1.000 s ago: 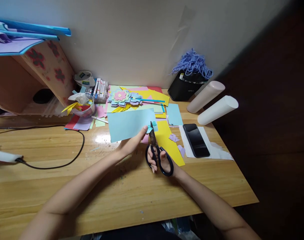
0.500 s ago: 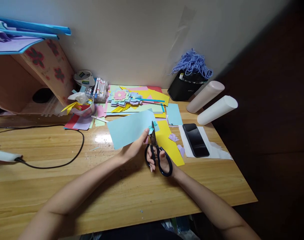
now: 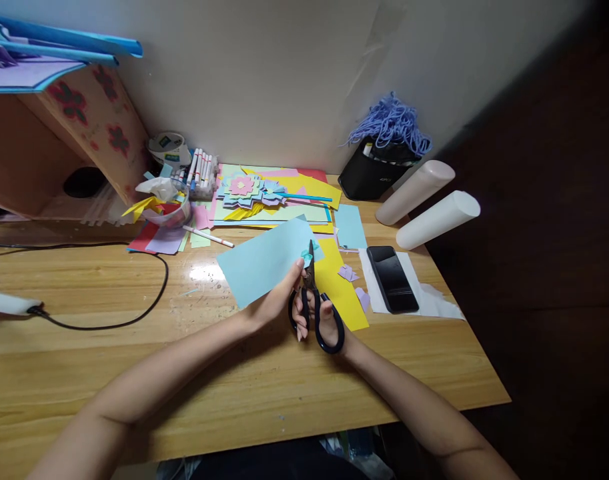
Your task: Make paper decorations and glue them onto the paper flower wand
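Note:
My left hand (image 3: 279,293) is closed on a light blue sheet of paper (image 3: 264,260), thumb on top near its right end. A small teal paper piece (image 3: 307,255) lies against the sheet just beyond the thumb. In my right hand (image 3: 324,320) is a pair of black-handled scissors (image 3: 310,277), with fingers and thumb through the loops. The dark blades point away from me and meet the blue sheet at the teal piece. Under the sheet's right end lies yellow paper (image 3: 341,293).
A phone (image 3: 393,280) rests on white paper at the right, near purple scraps (image 3: 348,273). Behind stand two white rolls (image 3: 438,220) and a black holder (image 3: 369,175) with blue yarn. Layered paper flowers (image 3: 244,190), markers (image 3: 199,170) and a scrap tub (image 3: 171,212) line the back.
The blue sheet has tilted and shifted slightly right and toward me at its lower edge, uncovering more of a white marker. The scissor blades look more closed. The view has shifted slightly.

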A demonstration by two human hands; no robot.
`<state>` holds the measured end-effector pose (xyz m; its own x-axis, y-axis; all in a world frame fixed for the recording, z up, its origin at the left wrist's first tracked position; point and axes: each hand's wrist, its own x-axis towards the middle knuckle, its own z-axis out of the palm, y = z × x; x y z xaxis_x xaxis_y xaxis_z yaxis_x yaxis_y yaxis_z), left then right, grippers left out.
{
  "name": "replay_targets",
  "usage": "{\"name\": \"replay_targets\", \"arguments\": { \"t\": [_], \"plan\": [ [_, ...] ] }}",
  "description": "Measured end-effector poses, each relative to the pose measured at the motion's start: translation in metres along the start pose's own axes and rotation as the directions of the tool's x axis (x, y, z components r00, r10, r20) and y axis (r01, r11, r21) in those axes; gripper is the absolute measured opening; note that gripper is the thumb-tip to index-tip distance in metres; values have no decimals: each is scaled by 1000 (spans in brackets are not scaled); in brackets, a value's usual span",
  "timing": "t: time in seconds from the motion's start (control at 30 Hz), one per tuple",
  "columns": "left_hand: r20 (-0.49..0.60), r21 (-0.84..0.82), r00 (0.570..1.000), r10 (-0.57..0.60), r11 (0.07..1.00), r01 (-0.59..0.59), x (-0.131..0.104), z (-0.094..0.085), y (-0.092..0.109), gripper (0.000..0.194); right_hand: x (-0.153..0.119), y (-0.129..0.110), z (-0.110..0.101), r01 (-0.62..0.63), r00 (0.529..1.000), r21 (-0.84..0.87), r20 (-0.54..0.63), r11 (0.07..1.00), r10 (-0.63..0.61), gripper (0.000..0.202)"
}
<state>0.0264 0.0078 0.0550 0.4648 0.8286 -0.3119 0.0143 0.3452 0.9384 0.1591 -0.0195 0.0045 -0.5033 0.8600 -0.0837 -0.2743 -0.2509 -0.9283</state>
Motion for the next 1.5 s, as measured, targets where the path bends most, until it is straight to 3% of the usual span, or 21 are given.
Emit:
{"name": "replay_targets", "arguments": {
  "t": [0.07, 0.33, 0.53, 0.63, 0.73, 0.8, 1.03, 1.3, 1.5],
  "plan": [
    [85, -133, 994, -73, 988, 84, 1, 2, -2, 68, 0, 1, 1, -4, 1000, 17, -2, 1000, 4, 68],
    [57, -234, 982, -179, 954, 187, 2, 4, -3, 60, 0, 5, 3, -11, 1000, 40, -14, 999, 12, 66],
    [113, -181, 993, -41, 982, 61, 0, 4, -4, 67, 0, 10, 1, -14, 999, 51, -34, 999, 15, 67],
    [-28, -105, 999, 27, 994, -30, 3, 1, -4, 65, 1, 7, 1, -6, 999, 53, -41, 999, 8, 66],
    [-302, -3, 941, 153, 987, -162, 9, -4, -5, 53, 1, 4, 1, -5, 998, 41, -55, 999, 7, 64],
    [-387, 41, 896, 217, 975, -218, 12, -7, -5, 52, 1, 3, 1, -10, 998, 18, -60, 1000, 11, 63],
    [-458, 142, 824, 333, 943, -302, 15, -13, 3, 56, -1, -2, 3, -12, 999, -26, -44, 1000, 11, 61],
    [-555, 280, 691, 463, 886, -369, 20, -27, 5, 45, -4, -6, 4, -90, 996, -110, -25, 990, 88, 64],
    [-463, 303, 702, 541, 841, -448, 21, -35, 12, 40, -5, -12, 4, -97, 995, -217, 17, 971, 103, 67]
  ]
}}
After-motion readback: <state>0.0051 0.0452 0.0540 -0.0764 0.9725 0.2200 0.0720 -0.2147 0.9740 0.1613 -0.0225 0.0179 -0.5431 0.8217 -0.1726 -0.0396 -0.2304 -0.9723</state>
